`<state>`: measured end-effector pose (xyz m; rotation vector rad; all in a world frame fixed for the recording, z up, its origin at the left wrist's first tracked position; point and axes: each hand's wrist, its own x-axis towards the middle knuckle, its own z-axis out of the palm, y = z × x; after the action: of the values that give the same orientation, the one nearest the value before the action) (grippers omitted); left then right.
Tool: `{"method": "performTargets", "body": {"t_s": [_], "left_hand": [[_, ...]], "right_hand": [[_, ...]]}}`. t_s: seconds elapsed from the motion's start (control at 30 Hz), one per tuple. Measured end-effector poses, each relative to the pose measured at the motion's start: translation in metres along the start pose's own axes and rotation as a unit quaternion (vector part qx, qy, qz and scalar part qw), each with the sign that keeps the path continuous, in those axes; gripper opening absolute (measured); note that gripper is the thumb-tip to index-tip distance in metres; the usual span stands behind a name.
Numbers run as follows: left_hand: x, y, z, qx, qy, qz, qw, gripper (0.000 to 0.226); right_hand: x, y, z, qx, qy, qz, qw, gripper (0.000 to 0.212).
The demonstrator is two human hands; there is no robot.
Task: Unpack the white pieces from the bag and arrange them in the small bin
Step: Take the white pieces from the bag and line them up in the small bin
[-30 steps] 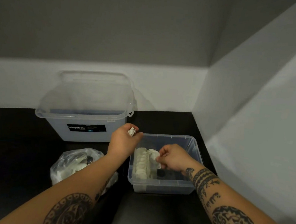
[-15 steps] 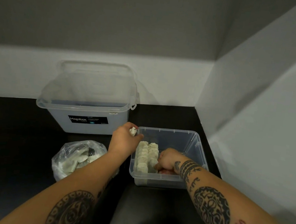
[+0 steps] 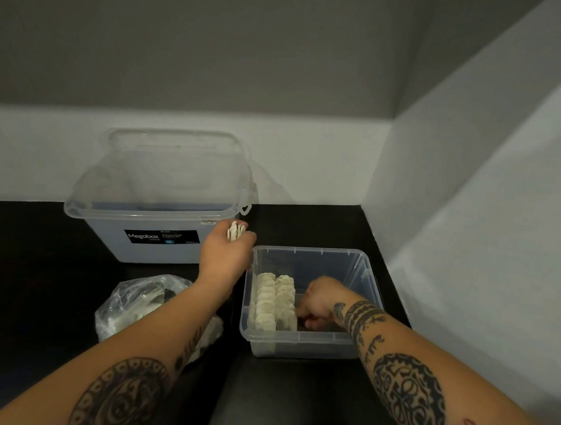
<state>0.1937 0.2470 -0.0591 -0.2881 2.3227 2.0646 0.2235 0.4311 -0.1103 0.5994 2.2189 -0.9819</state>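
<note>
1. Your left hand (image 3: pixel 225 260) pinches white pieces (image 3: pixel 236 231) at the far-left corner of the small bin (image 3: pixel 307 349).
2. Your right hand (image 3: pixel 319 300) is inside it, fingers curled against two rows (image 3: pixel 274 300); grip unclear.
3. Bag (image 3: pixel 133 301) lies left.

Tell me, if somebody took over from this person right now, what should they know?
Left hand grips a few white pieces near the small bin's far left corner.
Right hand is inside the bin, fingers curled against the rows; whether it holds one is unclear.
Done: two rows stand along the bin's left side.
Left: place the held pieces, then empty the bag, which holds more.
</note>
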Motion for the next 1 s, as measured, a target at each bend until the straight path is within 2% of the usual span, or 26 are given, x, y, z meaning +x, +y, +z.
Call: {"method": "performTargets", "body": {"t_s": [0.13,0.23,0.37,0.47,0.6,0.73,0.87,1.0], "left_hand": [[-0.002,0.01,0.009,-0.083,-0.067,-0.058,0.993,0.019],[-0.007,0.011,0.014,-0.087,-0.131,-0.086,0.984,0.021],[-0.014,0.011,0.016,-0.054,-0.186,-0.024,0.981,0.024],[-0.016,0.012,0.017,-0.041,-0.194,0.002,0.98,0.033],[-0.017,0.012,0.019,-0.02,-0.2,0.019,0.979,0.039],[-0.017,0.01,0.015,-0.009,-0.196,0.036,0.98,0.025],[-0.017,0.009,0.013,-0.009,-0.202,0.027,0.979,0.01],[-0.014,0.009,0.008,-0.044,-0.22,-0.001,0.974,0.007]], "right_hand": [[-0.024,-0.009,-0.018,0.086,0.037,-0.051,0.994,0.017],[-0.038,-0.017,-0.028,0.144,0.073,-0.134,0.978,0.011],[-0.053,-0.024,-0.035,0.242,0.117,-0.247,0.931,0.014],[-0.064,-0.027,-0.035,0.25,0.123,-0.295,0.914,0.017],[-0.067,-0.027,-0.035,0.221,0.15,-0.295,0.918,0.01],[-0.066,-0.024,-0.036,0.195,0.176,-0.291,0.92,0.009],[-0.067,-0.024,-0.035,0.212,0.166,-0.303,0.914,0.013],[-0.067,-0.024,-0.03,0.228,0.111,-0.305,0.918,0.02]]}}
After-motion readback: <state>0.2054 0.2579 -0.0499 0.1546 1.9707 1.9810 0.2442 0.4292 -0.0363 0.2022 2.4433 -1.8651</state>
